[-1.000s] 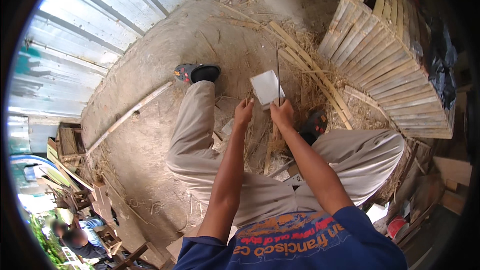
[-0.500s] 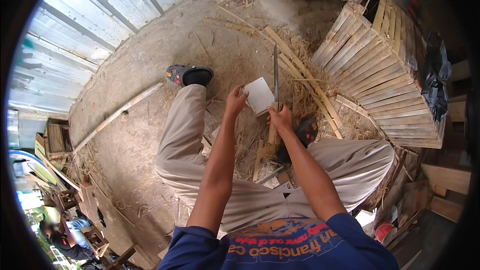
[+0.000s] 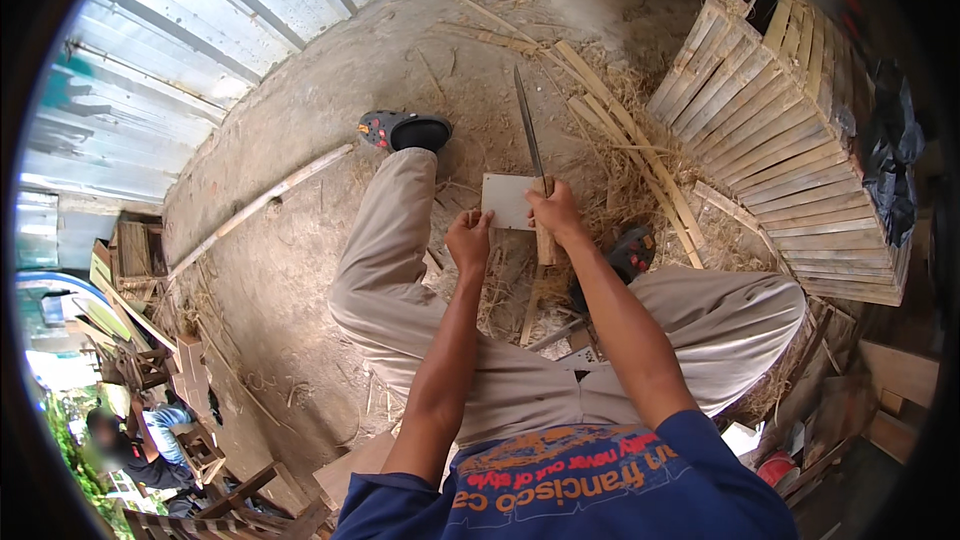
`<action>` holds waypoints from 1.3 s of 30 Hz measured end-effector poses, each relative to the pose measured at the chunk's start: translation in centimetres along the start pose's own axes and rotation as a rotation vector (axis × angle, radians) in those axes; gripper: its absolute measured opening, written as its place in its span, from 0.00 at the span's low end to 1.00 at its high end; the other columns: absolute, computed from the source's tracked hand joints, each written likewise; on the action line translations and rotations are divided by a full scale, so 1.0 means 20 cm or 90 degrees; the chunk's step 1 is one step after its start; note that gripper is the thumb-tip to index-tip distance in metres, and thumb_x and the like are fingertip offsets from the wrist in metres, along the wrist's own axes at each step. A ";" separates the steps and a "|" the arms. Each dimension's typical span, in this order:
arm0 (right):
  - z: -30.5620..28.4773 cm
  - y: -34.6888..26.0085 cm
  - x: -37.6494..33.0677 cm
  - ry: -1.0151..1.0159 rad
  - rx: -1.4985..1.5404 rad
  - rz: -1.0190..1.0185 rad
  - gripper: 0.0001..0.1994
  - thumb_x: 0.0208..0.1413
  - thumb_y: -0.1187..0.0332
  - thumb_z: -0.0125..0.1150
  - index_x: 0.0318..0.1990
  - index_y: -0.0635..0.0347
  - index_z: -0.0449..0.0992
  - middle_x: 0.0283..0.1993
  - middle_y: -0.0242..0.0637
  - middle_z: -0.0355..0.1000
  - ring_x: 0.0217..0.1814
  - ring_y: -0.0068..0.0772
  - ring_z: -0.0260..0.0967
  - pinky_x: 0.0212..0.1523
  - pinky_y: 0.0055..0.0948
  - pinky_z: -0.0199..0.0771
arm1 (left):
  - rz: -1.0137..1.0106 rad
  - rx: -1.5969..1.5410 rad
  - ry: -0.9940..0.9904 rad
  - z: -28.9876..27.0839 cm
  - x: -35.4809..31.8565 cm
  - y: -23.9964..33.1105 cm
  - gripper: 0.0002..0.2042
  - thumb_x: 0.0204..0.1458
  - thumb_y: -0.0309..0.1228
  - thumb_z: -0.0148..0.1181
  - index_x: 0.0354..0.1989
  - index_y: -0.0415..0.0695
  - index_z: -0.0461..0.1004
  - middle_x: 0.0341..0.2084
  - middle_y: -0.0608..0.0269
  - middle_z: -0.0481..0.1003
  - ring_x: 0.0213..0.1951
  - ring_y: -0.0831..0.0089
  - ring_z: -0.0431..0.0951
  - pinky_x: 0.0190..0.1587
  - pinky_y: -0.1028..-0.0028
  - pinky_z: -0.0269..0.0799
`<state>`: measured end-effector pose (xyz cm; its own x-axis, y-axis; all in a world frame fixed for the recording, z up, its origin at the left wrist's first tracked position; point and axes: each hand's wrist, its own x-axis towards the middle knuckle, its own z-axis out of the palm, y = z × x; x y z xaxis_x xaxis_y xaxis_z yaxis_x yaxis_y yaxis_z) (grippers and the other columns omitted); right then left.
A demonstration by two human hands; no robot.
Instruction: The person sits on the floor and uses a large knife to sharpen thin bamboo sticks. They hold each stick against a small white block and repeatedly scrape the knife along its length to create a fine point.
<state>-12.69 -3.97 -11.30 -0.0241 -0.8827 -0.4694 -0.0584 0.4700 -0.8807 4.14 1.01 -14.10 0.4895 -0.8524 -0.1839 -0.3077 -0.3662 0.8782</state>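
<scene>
In my right hand [image 3: 554,208] is a long-bladed knife [image 3: 528,125] with a wooden handle. Its narrow dark blade points away from me, tilted slightly left, and the handle end sticks out below my fist. My left hand [image 3: 468,238] is closed, pinching the lower left corner of a flat white square plate [image 3: 507,200] with small holes near its corners. The plate's right side meets my right hand and the blade's base; whether those fingers also hold it is hidden.
Long bamboo strips [image 3: 630,145] and shavings lie on the dirt floor beyond my right hand. A stack of slats [image 3: 775,150] rises on the right. A pole [image 3: 262,208] lies left of my foot. Another person [image 3: 150,450] sits far left among wooden pieces.
The plate has turned to lie squarer and sits slightly lower. My left hand has shifted down to its lower corner. The blade now leans left, and the whole view has shifted a little.
</scene>
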 end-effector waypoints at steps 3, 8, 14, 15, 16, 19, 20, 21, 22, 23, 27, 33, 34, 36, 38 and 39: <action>0.04 -0.03 -0.02 -0.008 0.003 0.016 0.16 0.58 0.66 0.63 0.47 0.69 0.70 0.34 0.43 0.76 0.27 0.31 0.77 0.24 0.33 0.79 | -0.015 -0.072 -0.037 0.00 0.02 -0.04 0.12 0.51 0.32 0.71 0.35 0.35 0.82 0.27 0.54 0.83 0.30 0.73 0.82 0.35 0.71 0.76; 0.04 -0.06 -0.01 -0.034 -0.078 -0.021 0.28 0.58 0.67 0.64 0.63 0.70 0.63 0.33 0.41 0.75 0.26 0.31 0.75 0.22 0.34 0.77 | 0.096 -0.009 -0.005 0.02 0.07 -0.08 0.13 0.55 0.37 0.67 0.37 0.37 0.82 0.31 0.53 0.83 0.30 0.72 0.83 0.34 0.71 0.76; -0.06 0.09 0.00 -0.021 -0.229 -0.066 0.39 0.58 0.67 0.64 0.72 0.70 0.49 0.35 0.43 0.75 0.25 0.30 0.74 0.22 0.34 0.77 | -0.145 0.177 -0.094 0.07 0.13 -0.10 0.35 0.53 0.64 0.57 0.42 0.36 0.80 0.34 0.51 0.81 0.29 0.67 0.81 0.30 0.66 0.73; -0.07 0.12 0.00 -0.009 -0.269 -0.089 0.39 0.58 0.67 0.63 0.72 0.70 0.50 0.35 0.44 0.76 0.25 0.30 0.74 0.22 0.33 0.77 | -0.268 0.160 -0.114 0.08 0.12 -0.10 0.38 0.52 0.68 0.56 0.42 0.36 0.80 0.33 0.51 0.81 0.28 0.66 0.80 0.28 0.65 0.72; -0.09 0.15 0.00 -0.007 -0.286 -0.102 0.37 0.58 0.67 0.63 0.71 0.71 0.52 0.34 0.43 0.76 0.25 0.30 0.74 0.22 0.33 0.77 | -0.345 0.018 -0.149 0.09 0.10 -0.11 0.38 0.51 0.67 0.58 0.42 0.36 0.79 0.31 0.53 0.80 0.25 0.66 0.78 0.26 0.66 0.70; -0.11 0.20 -0.04 0.012 -0.317 -0.143 0.31 0.58 0.67 0.64 0.65 0.72 0.60 0.33 0.42 0.75 0.24 0.29 0.74 0.22 0.32 0.76 | -0.465 -0.281 -0.180 0.13 0.01 -0.13 0.34 0.49 0.62 0.65 0.42 0.36 0.78 0.27 0.58 0.77 0.20 0.69 0.72 0.21 0.69 0.63; -0.11 0.21 -0.06 0.025 -0.315 -0.155 0.28 0.58 0.67 0.64 0.62 0.72 0.63 0.33 0.42 0.75 0.24 0.29 0.74 0.22 0.32 0.76 | -0.444 -0.289 -0.144 0.16 -0.01 -0.13 0.31 0.50 0.59 0.67 0.40 0.36 0.79 0.26 0.61 0.77 0.19 0.71 0.70 0.20 0.70 0.61; -0.12 0.20 -0.09 0.025 -0.290 -0.125 0.25 0.58 0.67 0.64 0.58 0.71 0.66 0.32 0.41 0.75 0.23 0.29 0.74 0.22 0.32 0.76 | -0.441 -0.295 -0.142 0.17 -0.02 -0.13 0.29 0.50 0.56 0.68 0.39 0.37 0.79 0.25 0.63 0.76 0.18 0.72 0.69 0.19 0.70 0.59; -0.11 0.19 -0.13 0.026 -0.266 -0.095 0.22 0.58 0.67 0.65 0.55 0.70 0.69 0.32 0.41 0.75 0.23 0.29 0.74 0.22 0.32 0.76 | -0.366 -0.263 -0.118 0.18 0.00 -0.13 0.27 0.51 0.53 0.69 0.39 0.36 0.79 0.25 0.63 0.76 0.19 0.73 0.69 0.20 0.71 0.60; -0.13 0.18 -0.18 0.013 -0.217 -0.022 0.18 0.58 0.67 0.65 0.51 0.69 0.70 0.31 0.40 0.74 0.23 0.29 0.74 0.21 0.33 0.75 | -0.310 -0.227 -0.127 0.17 0.03 -0.12 0.25 0.51 0.50 0.70 0.38 0.35 0.79 0.25 0.62 0.76 0.19 0.74 0.70 0.20 0.71 0.61; -0.07 0.16 -0.36 0.022 0.072 0.066 0.13 0.58 0.66 0.66 0.42 0.65 0.71 0.28 0.37 0.74 0.22 0.29 0.74 0.21 0.34 0.76 | -0.041 -0.057 -0.256 0.11 0.31 -0.02 0.18 0.51 0.41 0.70 0.37 0.35 0.82 0.28 0.59 0.80 0.26 0.70 0.77 0.30 0.69 0.71; -0.02 0.21 -0.41 0.141 0.156 0.036 0.15 0.58 0.64 0.65 0.41 0.66 0.69 0.26 0.38 0.73 0.22 0.30 0.74 0.21 0.33 0.76 | 0.325 0.173 -0.330 0.06 0.50 0.14 0.20 0.49 0.40 0.71 0.46 0.41 0.81 0.41 0.50 0.81 0.43 0.55 0.81 0.48 0.62 0.74; -0.04 0.22 -0.38 0.182 0.128 0.035 0.16 0.58 0.63 0.65 0.43 0.67 0.69 0.26 0.38 0.73 0.21 0.30 0.74 0.21 0.32 0.77 | 0.407 0.175 -0.287 0.04 0.52 0.14 0.21 0.48 0.41 0.71 0.48 0.41 0.80 0.44 0.48 0.81 0.46 0.53 0.81 0.51 0.61 0.73; -0.08 0.22 -0.34 0.165 0.129 0.022 0.16 0.59 0.63 0.65 0.43 0.65 0.68 0.28 0.39 0.73 0.22 0.29 0.74 0.21 0.32 0.77 | 0.341 0.189 -0.167 -0.02 0.48 0.07 0.25 0.49 0.44 0.71 0.51 0.40 0.78 0.46 0.46 0.79 0.48 0.53 0.80 0.52 0.62 0.72; -0.12 0.23 -0.31 0.172 0.121 0.013 0.16 0.59 0.63 0.65 0.43 0.65 0.68 0.29 0.39 0.72 0.23 0.29 0.74 0.21 0.32 0.77 | 0.189 0.183 -0.102 -0.05 0.44 -0.01 0.28 0.50 0.47 0.70 0.53 0.39 0.76 0.48 0.44 0.78 0.49 0.53 0.79 0.53 0.62 0.72; -0.13 0.23 -0.30 0.168 0.128 0.015 0.16 0.59 0.62 0.65 0.43 0.65 0.68 0.29 0.39 0.73 0.23 0.29 0.74 0.21 0.32 0.77 | 0.064 0.170 -0.100 -0.05 0.40 -0.07 0.30 0.50 0.49 0.69 0.54 0.38 0.76 0.48 0.43 0.78 0.49 0.52 0.79 0.54 0.62 0.71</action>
<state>-15.32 3.47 -12.45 -0.2826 -0.8305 -0.4800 0.1431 0.4583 -0.8772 9.35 -4.91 -16.32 0.3208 -0.9286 -0.1863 -0.5612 -0.3448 0.7525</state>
